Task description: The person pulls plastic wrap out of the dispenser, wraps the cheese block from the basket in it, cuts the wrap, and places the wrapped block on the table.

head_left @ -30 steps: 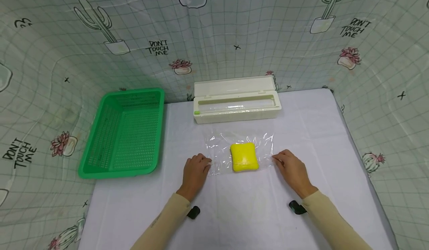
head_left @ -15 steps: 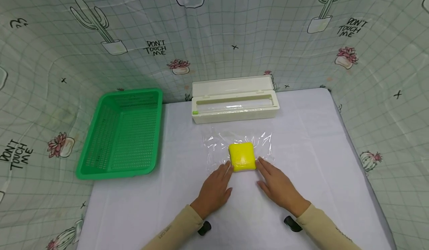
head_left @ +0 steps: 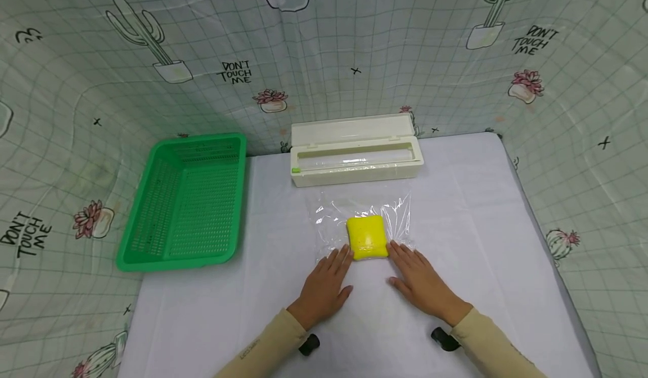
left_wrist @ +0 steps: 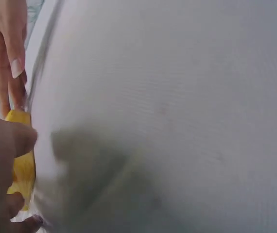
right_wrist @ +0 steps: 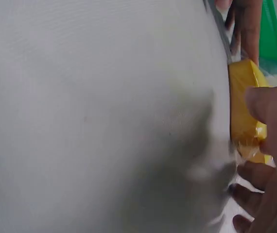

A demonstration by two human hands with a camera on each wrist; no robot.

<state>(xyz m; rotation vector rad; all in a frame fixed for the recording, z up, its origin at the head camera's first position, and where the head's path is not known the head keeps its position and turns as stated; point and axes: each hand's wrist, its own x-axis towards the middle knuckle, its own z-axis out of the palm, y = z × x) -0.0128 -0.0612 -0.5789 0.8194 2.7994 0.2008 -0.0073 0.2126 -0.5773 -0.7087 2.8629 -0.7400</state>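
On the white table a yellow square block (head_left: 367, 237) with rounded corners lies under a sheet of clear plastic wrap (head_left: 329, 220). My left hand (head_left: 324, 288) has its straight fingers at the block's lower left corner, pressing the wrap beside it. The right hand (head_left: 422, 282) mirrors it at the lower right corner, fingers extended and thumb spread. Both wrist views show the block's yellow side, in the left wrist view (left_wrist: 24, 172) partly hidden by the near hand. Creases in the film run outward from the block.
Behind the wrap stands a long white wrap dispenser (head_left: 356, 172) with its lid raised and a roll inside. To the left is a green plastic basket (head_left: 210, 198) with perforated walls. A patterned curtain (head_left: 354, 46) hangs around the table (head_left: 486, 198).
Both hands have left the side edges of the wrap and come inward to the block's lower corners, their fingers straightening. In the last half second they have hardly moved.
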